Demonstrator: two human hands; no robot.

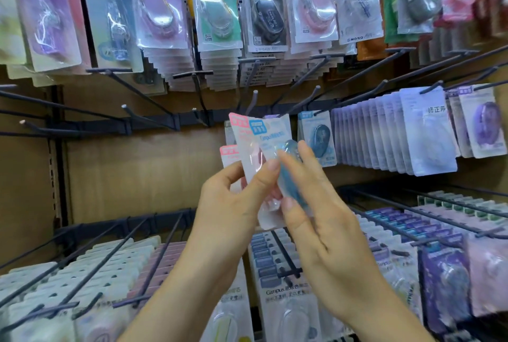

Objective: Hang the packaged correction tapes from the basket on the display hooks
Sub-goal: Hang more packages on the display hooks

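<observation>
The right hand (324, 226) is closest. Its thumb and fingers pinch the blue pack (270, 138) at the front of a small bunch, held up in front of the rack. The left hand (228, 204) grips the pink packs (238, 132) behind it. To do this well, pull the blue one out slowly and keep the others tight. Then slide its top hole onto a bare hook (254, 97), near the hanging blue pack (319, 135). The basket is not in sight.

Stationery shop: packaged goods (214, 9) on display hooks (143, 119).
</observation>
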